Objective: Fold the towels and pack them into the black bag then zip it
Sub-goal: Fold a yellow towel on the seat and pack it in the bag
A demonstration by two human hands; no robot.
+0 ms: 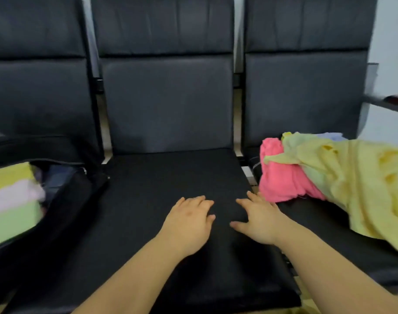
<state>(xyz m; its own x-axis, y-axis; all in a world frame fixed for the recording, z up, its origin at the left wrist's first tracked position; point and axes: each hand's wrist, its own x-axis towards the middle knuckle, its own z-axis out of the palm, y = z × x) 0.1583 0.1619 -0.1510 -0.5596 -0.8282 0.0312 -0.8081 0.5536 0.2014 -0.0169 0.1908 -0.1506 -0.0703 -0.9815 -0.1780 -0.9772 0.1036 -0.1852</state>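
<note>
Black padded seating fills the view, and the middle seat lies directly under both hands. The left hand and the right hand are held flat and empty, fingers spread, low over the cushion; whether they touch it cannot be told. Just beyond the right hand's fingers, on the neighbouring seat, a loose heap is seen: a pink towel under a yellow towel. Such cloth is judged light, soft and limp, best pinched at two corners of one edge. Well off to the left hand's side, the black bag lies unzipped, with folded towels stacked inside. Farther back, dark seat backs are ranged against a pale wall.
</note>
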